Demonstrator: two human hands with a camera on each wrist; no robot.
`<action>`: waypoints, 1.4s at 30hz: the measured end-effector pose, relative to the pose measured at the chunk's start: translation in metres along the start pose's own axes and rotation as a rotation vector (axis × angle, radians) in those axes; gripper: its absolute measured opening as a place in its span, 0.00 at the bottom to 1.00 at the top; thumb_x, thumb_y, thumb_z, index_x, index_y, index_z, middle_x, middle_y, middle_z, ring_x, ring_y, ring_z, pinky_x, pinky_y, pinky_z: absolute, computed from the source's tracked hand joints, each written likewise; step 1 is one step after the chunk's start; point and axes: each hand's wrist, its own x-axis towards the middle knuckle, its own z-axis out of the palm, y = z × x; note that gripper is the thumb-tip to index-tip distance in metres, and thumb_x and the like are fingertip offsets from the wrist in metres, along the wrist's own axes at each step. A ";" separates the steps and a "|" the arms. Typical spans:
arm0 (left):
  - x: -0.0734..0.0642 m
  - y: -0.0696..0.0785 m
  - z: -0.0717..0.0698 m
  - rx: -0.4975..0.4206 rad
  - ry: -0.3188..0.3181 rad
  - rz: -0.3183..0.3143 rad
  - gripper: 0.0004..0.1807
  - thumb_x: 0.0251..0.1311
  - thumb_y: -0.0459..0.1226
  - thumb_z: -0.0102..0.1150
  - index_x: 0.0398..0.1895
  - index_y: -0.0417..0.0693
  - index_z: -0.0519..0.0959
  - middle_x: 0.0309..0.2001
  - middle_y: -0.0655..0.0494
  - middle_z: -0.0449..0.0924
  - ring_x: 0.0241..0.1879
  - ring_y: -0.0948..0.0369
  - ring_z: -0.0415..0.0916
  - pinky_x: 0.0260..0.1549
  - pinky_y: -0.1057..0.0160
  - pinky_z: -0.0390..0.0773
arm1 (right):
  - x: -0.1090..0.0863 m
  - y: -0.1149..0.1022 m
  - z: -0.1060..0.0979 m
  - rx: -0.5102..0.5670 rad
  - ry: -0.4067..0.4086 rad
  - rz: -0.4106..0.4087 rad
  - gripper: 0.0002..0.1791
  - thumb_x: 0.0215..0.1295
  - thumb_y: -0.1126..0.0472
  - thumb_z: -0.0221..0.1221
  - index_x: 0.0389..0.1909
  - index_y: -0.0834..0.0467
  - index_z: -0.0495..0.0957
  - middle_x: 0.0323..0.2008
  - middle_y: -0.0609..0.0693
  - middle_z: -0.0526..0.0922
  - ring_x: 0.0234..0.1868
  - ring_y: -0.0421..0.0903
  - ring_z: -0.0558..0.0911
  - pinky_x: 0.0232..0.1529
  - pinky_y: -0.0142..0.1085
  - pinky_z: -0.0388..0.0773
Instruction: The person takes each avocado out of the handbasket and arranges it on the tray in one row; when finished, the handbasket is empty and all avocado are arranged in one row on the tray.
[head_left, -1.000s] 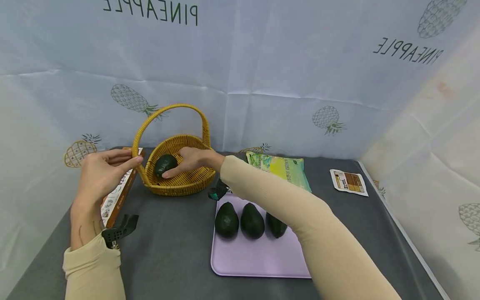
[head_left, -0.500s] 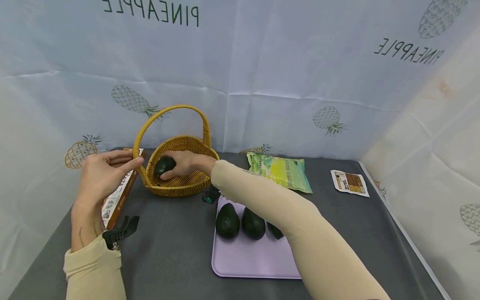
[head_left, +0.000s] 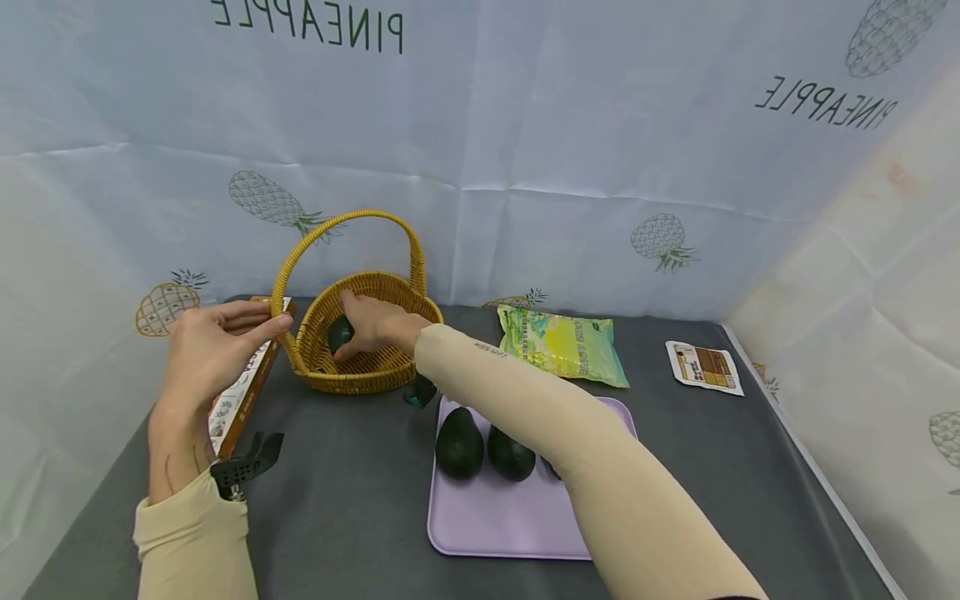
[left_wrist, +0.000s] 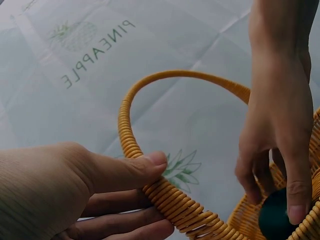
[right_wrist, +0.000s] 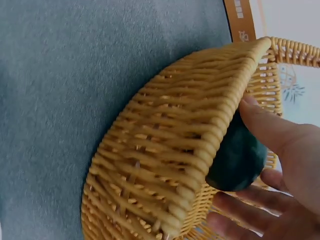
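Observation:
The yellow wicker basket (head_left: pixel 352 383) stands at the back left with its tall arched handle (head_left: pixel 347 217) up. My left hand (head_left: pixel 206 350) pinches the left foot of that handle between thumb and fingers, as the left wrist view also shows. Reaching in over the basket's right side, my right hand (head_left: pixel 372 323) holds a dark green avocado (head_left: pixel 340 333) low inside. In the right wrist view, my thumb lies on the avocado (right_wrist: pixel 239 157) near the woven rim, with my other fingers on its far side. The right hand covers part of the avocado in the head view.
A lilac tray (head_left: pixel 510 533) in front bears more avocados (head_left: pixel 460 443), partly hidden under my right forearm. Behind it lies a green and yellow bag (head_left: pixel 566 342). A small brown and white packet (head_left: pixel 703 367) is at the right, a long brown-edged box (head_left: pixel 243 392) beside my left wrist.
My right hand has closed round the avocado in the basket and moved it slightly to the right. The left hand has kept its hold on the handle.

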 end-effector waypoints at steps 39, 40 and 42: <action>-0.001 0.001 -0.002 0.007 -0.047 -0.063 0.38 0.64 0.61 0.68 0.67 0.43 0.81 0.29 0.98 0.73 0.40 0.83 0.68 0.32 0.76 0.75 | -0.233 0.216 -0.022 0.644 0.299 -0.073 0.46 0.56 0.57 0.78 0.73 0.58 0.66 0.70 0.56 0.74 0.74 0.57 0.72 0.75 0.48 0.69; -0.001 0.002 -0.002 0.003 -0.050 -0.061 0.38 0.64 0.60 0.68 0.67 0.43 0.80 0.29 0.98 0.73 0.40 0.83 0.68 0.32 0.77 0.75 | -0.244 0.223 -0.018 0.637 0.307 -0.060 0.46 0.56 0.56 0.79 0.73 0.57 0.66 0.71 0.56 0.73 0.75 0.57 0.71 0.75 0.49 0.69; 0.000 0.003 -0.001 0.010 -0.050 -0.056 0.39 0.63 0.61 0.68 0.67 0.43 0.81 0.30 0.99 0.73 0.39 0.85 0.69 0.32 0.77 0.74 | -0.265 0.236 -0.011 0.613 0.330 -0.035 0.46 0.56 0.55 0.79 0.73 0.57 0.66 0.72 0.57 0.72 0.75 0.58 0.71 0.75 0.49 0.69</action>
